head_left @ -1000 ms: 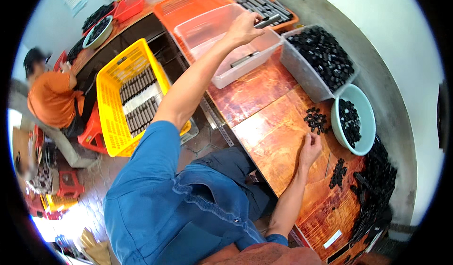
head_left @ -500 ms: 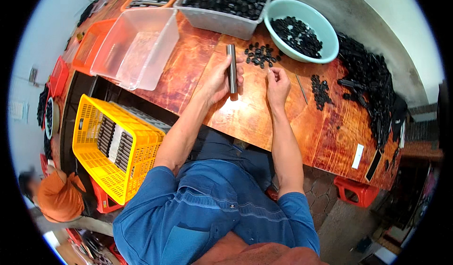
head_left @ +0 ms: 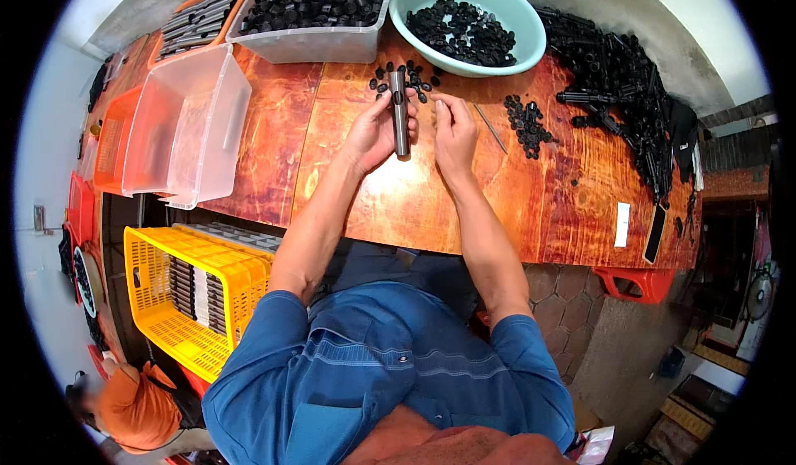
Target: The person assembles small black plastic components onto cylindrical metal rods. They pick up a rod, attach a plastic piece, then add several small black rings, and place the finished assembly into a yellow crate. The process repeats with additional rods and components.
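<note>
At a wood-grained counter, its glossy red-brown top catching a bright patch of light, a person in a blue shirt is holding a dark metal tube in the left hand, fingers wrapping around it above the surface. The right hand is resting just beside, fingers curling inward; whether they are gripping anything, one cannot tell. Small black caps are lying scattered near the tube's far end, and a thin rod is lying to the right. Toward the pale wall, a pale-green basin is standing between a translucent tub of black parts and a loose black heap. A clear bin is occupying the counter's left side. Below it, a yellow crate is holding rows of dark tubes. A red stool is showing under the right end, over hexagonal floor tiles, while a co-worker in orange is sitting at lower left.
</note>
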Demonstrator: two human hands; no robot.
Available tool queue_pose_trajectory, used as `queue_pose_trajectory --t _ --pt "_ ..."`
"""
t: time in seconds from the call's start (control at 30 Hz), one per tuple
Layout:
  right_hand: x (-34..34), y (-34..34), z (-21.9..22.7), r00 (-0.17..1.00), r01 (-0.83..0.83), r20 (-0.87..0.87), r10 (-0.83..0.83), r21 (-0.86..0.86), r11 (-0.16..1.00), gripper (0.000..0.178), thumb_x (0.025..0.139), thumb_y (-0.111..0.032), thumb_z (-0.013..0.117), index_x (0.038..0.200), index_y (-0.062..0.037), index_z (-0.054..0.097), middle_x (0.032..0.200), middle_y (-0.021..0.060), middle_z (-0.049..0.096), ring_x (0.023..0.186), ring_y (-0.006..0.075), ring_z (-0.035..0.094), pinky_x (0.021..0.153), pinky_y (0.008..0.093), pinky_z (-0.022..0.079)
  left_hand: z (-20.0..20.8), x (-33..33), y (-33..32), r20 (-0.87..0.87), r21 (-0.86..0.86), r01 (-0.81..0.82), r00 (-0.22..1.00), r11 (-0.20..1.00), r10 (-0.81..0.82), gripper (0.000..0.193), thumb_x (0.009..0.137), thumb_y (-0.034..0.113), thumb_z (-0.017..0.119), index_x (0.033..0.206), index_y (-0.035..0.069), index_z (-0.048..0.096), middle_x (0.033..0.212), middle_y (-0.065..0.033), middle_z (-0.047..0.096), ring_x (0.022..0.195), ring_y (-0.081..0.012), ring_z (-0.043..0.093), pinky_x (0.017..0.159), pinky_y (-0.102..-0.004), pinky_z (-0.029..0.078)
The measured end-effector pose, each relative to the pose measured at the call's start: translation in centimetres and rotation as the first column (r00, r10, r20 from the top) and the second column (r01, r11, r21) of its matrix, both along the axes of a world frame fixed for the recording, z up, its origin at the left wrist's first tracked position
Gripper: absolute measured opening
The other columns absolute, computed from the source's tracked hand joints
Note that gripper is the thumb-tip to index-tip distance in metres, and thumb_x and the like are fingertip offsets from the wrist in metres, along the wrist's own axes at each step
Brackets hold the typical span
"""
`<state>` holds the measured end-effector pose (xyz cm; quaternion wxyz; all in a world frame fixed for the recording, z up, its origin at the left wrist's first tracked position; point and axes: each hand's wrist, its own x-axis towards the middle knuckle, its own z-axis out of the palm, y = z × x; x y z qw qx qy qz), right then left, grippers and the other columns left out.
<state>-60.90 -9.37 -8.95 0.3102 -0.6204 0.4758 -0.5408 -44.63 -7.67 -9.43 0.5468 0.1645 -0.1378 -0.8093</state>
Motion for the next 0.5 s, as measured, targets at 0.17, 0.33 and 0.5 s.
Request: queue_pose_trajectory --t 0.17,0.33,0.5 --pt "-1.5 7.5 12.7 0.951 -0.308 -0.196 0.239 -0.547 0.778 0.012 0.080 -0.011 0.076 0.090 -0.0057 0.071 0.090 0.0097 0.069 0.072 0.0253 0.063 0.063 0.0351 0.050 -1.0 0.0 -1.0 -0.038 -0.037 0.060 0.997 0.998 -0.061 0.040 0.105 0.037 0.050 0.129 0.005 0.053 0.102 -0.0091 0.062 0.094 -0.0219 0.059 0.088 -0.0372 0.050" --pt "-0.7 14.1 21.6 0.665 -0.746 -0.502 0.552 -0.481 0.461 0.019 0.075 -0.021 0.077 0.093 -0.0166 0.073 0.093 0.0053 0.069 0.071 0.0212 0.062 0.061 0.0330 0.046 -2.0 0.9 -1.7 -0.102 -0.098 0.100 0.989 0.990 -0.110 0.038 0.105 0.037 0.051 0.126 0.005 0.055 0.106 -0.0094 0.061 0.095 -0.0215 0.060 0.088 -0.0371 0.050" --pt "-0.6 14.8 23.0 0.675 -0.736 -0.543 0.499 -0.460 0.496 0.017 0.078 -0.028 0.076 0.093 -0.0221 0.072 0.096 0.0005 0.069 0.071 0.0178 0.059 0.060 0.0318 0.044 -1.2 0.1 -1.4 0.023 -0.155 0.093 0.996 0.983 -0.091 0.042 0.107 0.039 0.047 0.128 0.003 0.054 0.102 -0.0100 0.063 0.093 -0.0234 0.059 0.089 -0.0378 0.050"
